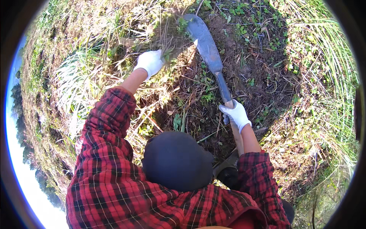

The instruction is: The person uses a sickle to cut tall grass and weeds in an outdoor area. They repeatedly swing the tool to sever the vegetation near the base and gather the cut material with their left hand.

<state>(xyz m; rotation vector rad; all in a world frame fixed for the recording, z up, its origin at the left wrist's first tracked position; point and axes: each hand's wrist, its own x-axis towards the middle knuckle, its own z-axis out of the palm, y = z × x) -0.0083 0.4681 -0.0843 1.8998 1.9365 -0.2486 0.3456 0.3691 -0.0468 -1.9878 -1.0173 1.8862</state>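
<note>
My left hand (150,63), in a white glove, is closed on a bunch of grass stems (168,48) that looks blurred, with soil-coloured matter about it. My right hand (236,114), gloved in white too, grips the wooden handle (237,137) of a billhook-like brush blade. Its broad, curved steel blade (204,43) points away from me over the soil, and a metal socket (223,87) joins it to the handle. The tip lies near the plants by my left hand; whether it touches the ground I cannot tell.
Long grass tufts stand at the left (77,74) and right (328,48). Low leafy plants (243,28) and cut dry stalks (145,114) cover the soil. A dark shoe (228,171) shows beneath my right forearm. Trees (21,123) stand at the far left.
</note>
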